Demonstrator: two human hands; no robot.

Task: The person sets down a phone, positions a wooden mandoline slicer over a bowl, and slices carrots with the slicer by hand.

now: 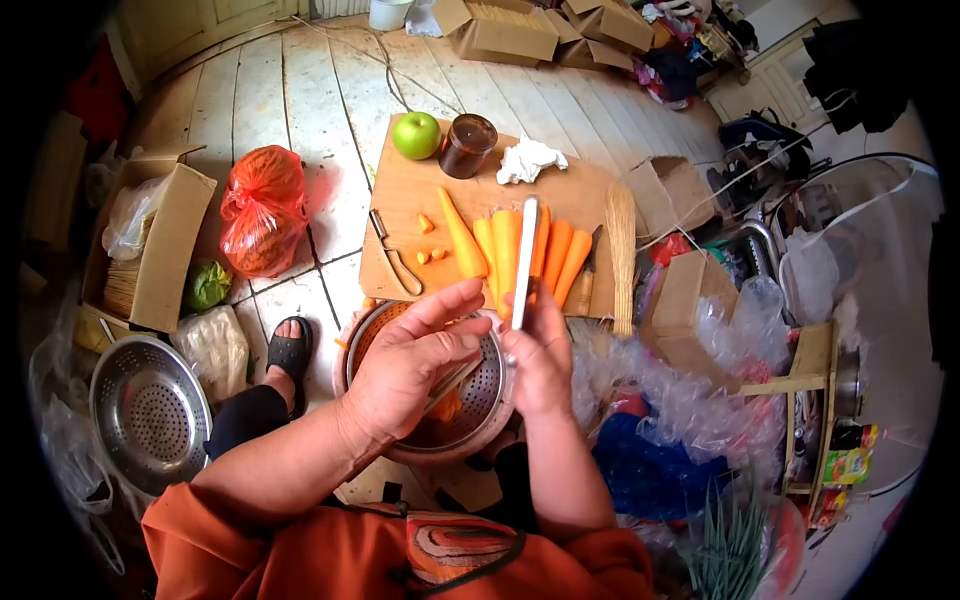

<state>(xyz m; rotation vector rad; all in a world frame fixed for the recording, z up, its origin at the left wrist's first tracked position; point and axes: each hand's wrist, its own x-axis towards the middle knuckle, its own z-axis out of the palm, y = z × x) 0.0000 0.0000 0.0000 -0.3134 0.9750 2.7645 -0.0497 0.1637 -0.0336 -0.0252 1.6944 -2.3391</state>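
Right hand (540, 365) pinches a slim silver bar (525, 262); left hand (405, 370) held out beside it

My right thumb and fingers close on the bar's lower end. My left hand is unclenched, its fingers stretched forward and slightly cupped; I cannot tell whether their tips touch the bar. The bar points away from me, above the carrots in my view. I judge it light and stiff, smooth enough to slip in damp fingers, and best held low, where my right hand has it. It looks long, narrow and pale, with rounded ends and a bright shine. I see it nearly edge-on, so I cannot tell what it is.

Under my left palm show thin pale strips (453, 388), perhaps held, perhaps lying lower down. Below my hands, a steel colander (490, 380) with orange scraps (444, 407) in it sits in a pinkish basin (430, 458). Past that, on a wooden board (395, 185), bright peeled-looking carrots (460, 235) lie side by side, between a peeler (383, 240) on the left and a knife (587, 287) on the right. At the board's far side are a green apple (416, 135), a dark jar (467, 147) and crumpled paper (530, 160). Cardboard boxes (510, 40) stand well beyond.
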